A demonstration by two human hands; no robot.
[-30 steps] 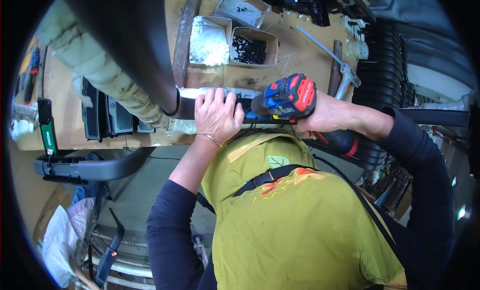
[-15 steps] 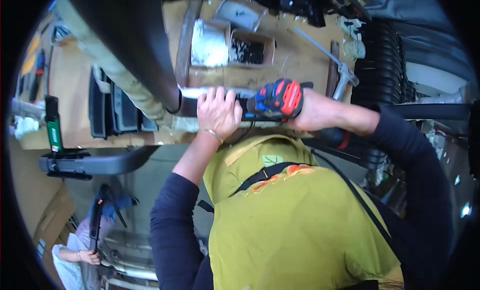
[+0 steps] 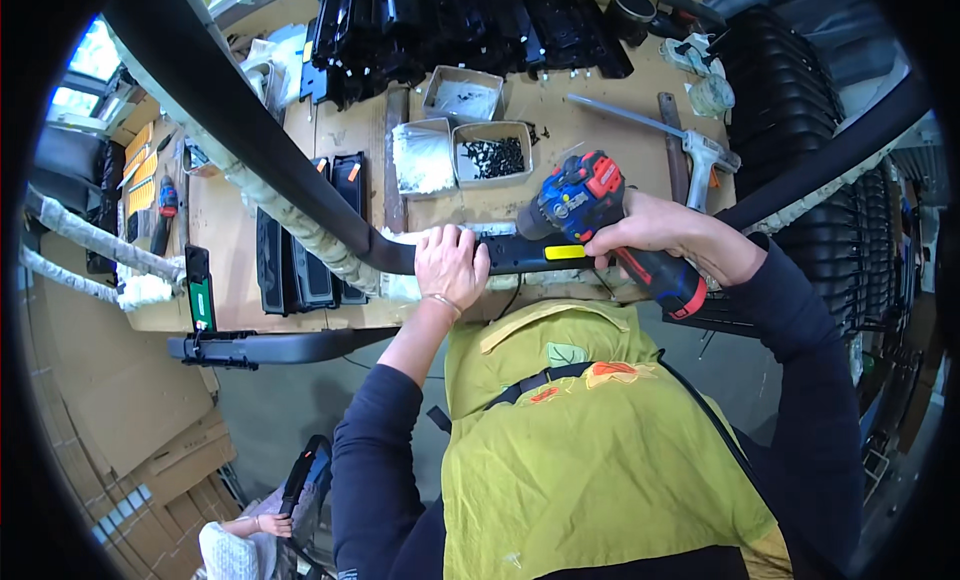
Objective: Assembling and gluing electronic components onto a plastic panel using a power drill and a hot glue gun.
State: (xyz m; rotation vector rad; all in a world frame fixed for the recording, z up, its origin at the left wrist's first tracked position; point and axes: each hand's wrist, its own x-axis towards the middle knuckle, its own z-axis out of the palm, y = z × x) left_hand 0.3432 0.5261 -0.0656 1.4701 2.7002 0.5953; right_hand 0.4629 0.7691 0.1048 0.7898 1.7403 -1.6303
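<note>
While my left hand [image 3: 452, 272] lies over a curved black plastic bar [image 3: 512, 255], fingers slightly bent, grip unclear, my right hand [image 3: 668, 230] closed round a blue-and-red cordless drill [image 3: 583, 204].

Across the cardboard-covered bench [image 3: 350, 130] I see three open cardboard boxes [image 3: 497, 182] set close together, with small black pieces [image 3: 495, 157] in one and white pieces [image 3: 424, 164] in another. To their right I make out a pale glue gun [image 3: 703, 155] lying with its long stick pointing left, and a dark round cup [image 3: 631, 18] farther back. Glossy black parts [image 3: 425, 30] pile along the far edge. Black ribbed pieces [image 3: 772, 85] are stacked at my right. Low on my left, a co-worker [image 3: 232, 550] grips a dark part [image 3: 300, 475], near leaning cardboard sheets [image 3: 120, 380].
</note>
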